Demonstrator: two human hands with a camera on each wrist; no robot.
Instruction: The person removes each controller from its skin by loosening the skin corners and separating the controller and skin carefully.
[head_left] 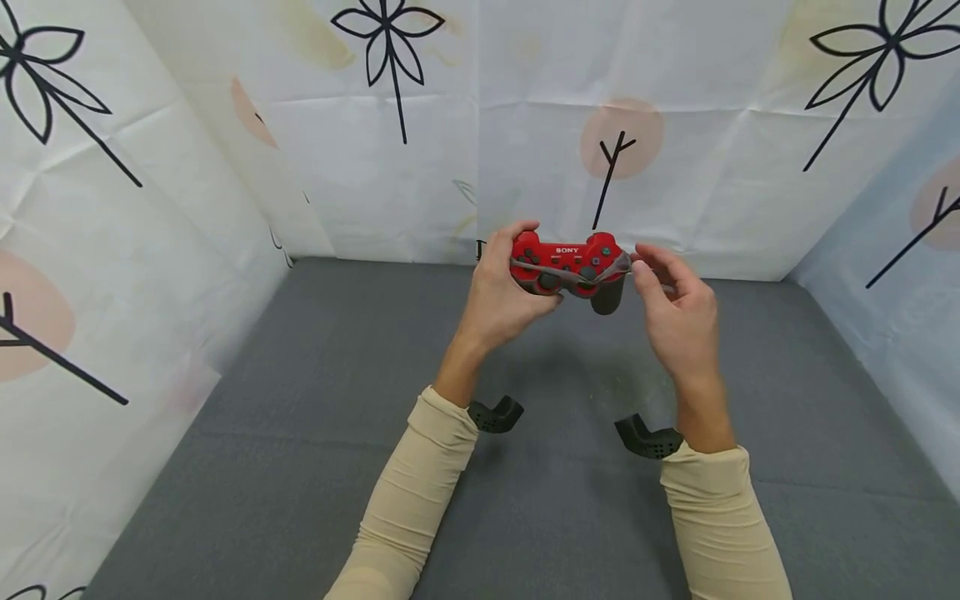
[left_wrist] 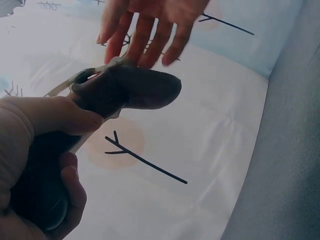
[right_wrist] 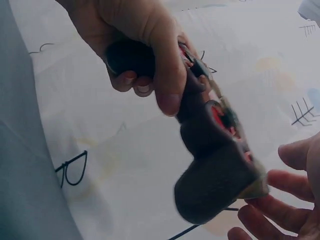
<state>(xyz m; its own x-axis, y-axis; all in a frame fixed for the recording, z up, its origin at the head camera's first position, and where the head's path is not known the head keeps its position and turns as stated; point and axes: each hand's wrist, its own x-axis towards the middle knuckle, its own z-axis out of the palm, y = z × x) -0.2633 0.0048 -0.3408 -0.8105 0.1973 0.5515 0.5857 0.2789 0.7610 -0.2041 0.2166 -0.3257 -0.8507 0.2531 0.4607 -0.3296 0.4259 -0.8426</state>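
Observation:
A red game controller (head_left: 567,251) marked SONY is held above the table in my left hand (head_left: 501,293), which grips its left side. In the left wrist view its dark underside and free handle (left_wrist: 152,89) show. A thin greyish strip (head_left: 555,272) runs across the controller's face and bunches at its right end. My right hand (head_left: 681,321) is at that end, its fingers extended and thumb apart from them. In the right wrist view the fingertips (right_wrist: 260,202) touch or nearly touch the strip at the controller's corner; which, I cannot tell.
A dark grey cloth-covered table (head_left: 337,467) lies below the hands. White printed curtains (head_left: 525,167) enclose it at the back and both sides. A black curved wrist mount (head_left: 497,415) is on the left wrist, another (head_left: 647,438) on the right.

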